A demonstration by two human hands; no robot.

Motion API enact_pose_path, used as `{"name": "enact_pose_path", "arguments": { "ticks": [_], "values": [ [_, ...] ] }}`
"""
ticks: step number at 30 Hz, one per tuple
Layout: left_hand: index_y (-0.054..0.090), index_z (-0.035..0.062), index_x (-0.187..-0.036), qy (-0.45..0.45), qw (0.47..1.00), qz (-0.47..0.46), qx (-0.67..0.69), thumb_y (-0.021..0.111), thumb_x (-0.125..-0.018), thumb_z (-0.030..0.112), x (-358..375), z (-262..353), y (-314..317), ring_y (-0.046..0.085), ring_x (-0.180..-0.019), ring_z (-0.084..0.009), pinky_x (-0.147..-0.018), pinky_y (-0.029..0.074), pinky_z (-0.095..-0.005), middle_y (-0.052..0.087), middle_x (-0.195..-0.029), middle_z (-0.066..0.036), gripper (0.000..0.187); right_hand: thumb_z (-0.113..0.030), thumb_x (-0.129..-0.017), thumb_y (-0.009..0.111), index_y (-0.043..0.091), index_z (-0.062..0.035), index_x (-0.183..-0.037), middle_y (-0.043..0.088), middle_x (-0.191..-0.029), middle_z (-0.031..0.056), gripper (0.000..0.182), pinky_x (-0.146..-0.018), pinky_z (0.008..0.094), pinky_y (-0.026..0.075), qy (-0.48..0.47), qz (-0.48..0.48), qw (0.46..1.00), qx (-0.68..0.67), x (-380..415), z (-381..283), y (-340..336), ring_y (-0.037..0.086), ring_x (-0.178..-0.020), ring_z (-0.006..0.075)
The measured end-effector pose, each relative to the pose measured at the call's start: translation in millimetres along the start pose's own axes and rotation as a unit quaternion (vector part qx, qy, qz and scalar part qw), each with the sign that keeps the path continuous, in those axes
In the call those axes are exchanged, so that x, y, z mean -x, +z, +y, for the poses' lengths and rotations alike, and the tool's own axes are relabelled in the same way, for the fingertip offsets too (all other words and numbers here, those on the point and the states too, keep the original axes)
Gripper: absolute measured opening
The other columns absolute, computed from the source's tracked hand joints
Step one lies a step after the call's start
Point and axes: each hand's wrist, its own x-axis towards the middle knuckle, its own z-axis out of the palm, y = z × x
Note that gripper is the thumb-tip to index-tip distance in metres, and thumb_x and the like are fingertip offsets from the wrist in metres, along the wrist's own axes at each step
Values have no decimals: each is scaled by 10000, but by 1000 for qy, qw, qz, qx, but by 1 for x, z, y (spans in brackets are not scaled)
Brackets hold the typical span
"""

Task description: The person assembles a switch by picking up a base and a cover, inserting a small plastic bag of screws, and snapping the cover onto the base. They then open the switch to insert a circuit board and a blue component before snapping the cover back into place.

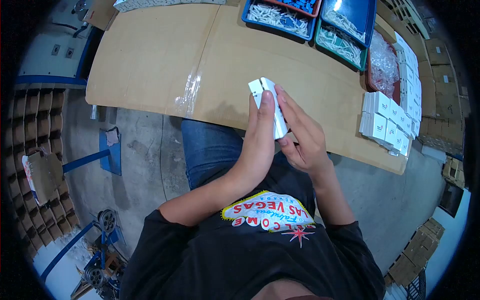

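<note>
A small white box (280, 122) stands upright and slightly tilted between my two hands, above the table's near edge. Its top end shows a thin dark gap between two white parts. My left hand (257, 132) presses along its left side, thumb up on the front face. On the other side, my right hand (304, 135) holds it with straight fingers along the edge and the thumb near the bottom corner. Fingers and palms hide much of the box.
Cardboard covers the table (150, 60). At the back stand a blue tray (245, 19) and a green tray (342, 61) of small white pieces. Clear plastic bags (384, 65) fill a reddish bin on the right, beside stacked white boxes (382, 107). A blue-framed machine (102, 245) stands lower left.
</note>
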Motion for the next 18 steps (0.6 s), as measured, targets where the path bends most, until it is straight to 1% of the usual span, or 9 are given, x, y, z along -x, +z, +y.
{"name": "enact_pose_path", "arguments": {
  "ticks": [2,5,6,8,9,11,12,14,18],
  "values": [
    [438,59,-1478,32,999,-2,8,312,-1107,562,10,5,11,606,-1183,-161,-1025,471,-341,605,-1298,-70,638,-381,-1006,605,566,98,-1384,560,-1435,294,611,-1051,473,512,-21,11,1000,15,-1,-3,-2,614,-1270,439],
    [440,41,-1470,73,997,12,13,296,-1110,557,14,3,16,604,-1186,-161,-1034,466,-344,607,-1301,-84,645,-416,-1038,545,571,122,-1361,589,-1384,314,628,-1061,492,505,-42,31,998,37,-1,-6,-1,624,-1253,445],
    [440,41,-1470,72,997,11,13,296,-1110,557,15,4,15,604,-1186,-161,-1034,466,-344,607,-1301,-84,645,-406,-1048,526,577,130,-1347,605,-1359,318,616,-1056,498,508,-43,48,997,44,-1,-5,0,633,-1239,447],
    [463,44,-1438,12,1000,-15,16,288,-1115,544,15,5,12,610,-1145,-147,-1007,475,-328,616,-1255,-82,620,-397,-1057,507,584,137,-1334,621,-1334,321,606,-1051,504,510,-45,66,996,50,0,-3,5,643,-1224,449],
    [463,44,-1438,12,1000,-15,16,288,-1115,544,15,4,12,610,-1145,-147,-1007,475,-328,616,-1255,-82,620,-382,-1067,485,590,141,-1323,633,-1312,322,592,-1048,510,512,-48,82,994,46,0,-1,9,650,-1213,450],
    [509,56,-1368,28,1000,-3,-14,290,-1116,543,14,4,11,623,-1052,-119,-930,497,-297,636,-1165,-57,590,-367,-1077,462,595,145,-1312,645,-1291,324,580,-1044,515,513,-51,100,993,40,2,1,15,657,-1201,451],
    [509,56,-1368,28,999,-2,-15,290,-1116,543,13,4,12,623,-1052,-119,-930,497,-297,636,-1165,-57,590,-353,-1083,448,596,144,-1312,647,-1287,324,567,-1040,521,515,-48,109,992,43,3,2,17,659,-1199,451],
    [526,63,-1130,36,999,26,9,303,-1131,502,11,5,16,484,-783,-51,-690,416,-233,537,-894,8,493,-339,-1088,434,597,143,-1312,649,-1283,324,556,-1035,526,516,-45,118,991,44,4,3,21,661,-1196,451],
    [530,65,-1124,36,999,26,2,310,-1133,490,11,3,16,483,-777,-50,-686,415,-232,534,-893,9,478,-323,-1093,425,599,145,-1309,655,-1272,324,544,-1030,530,518,-45,127,990,47,6,5,23,670,-1180,451]
  ]
}}
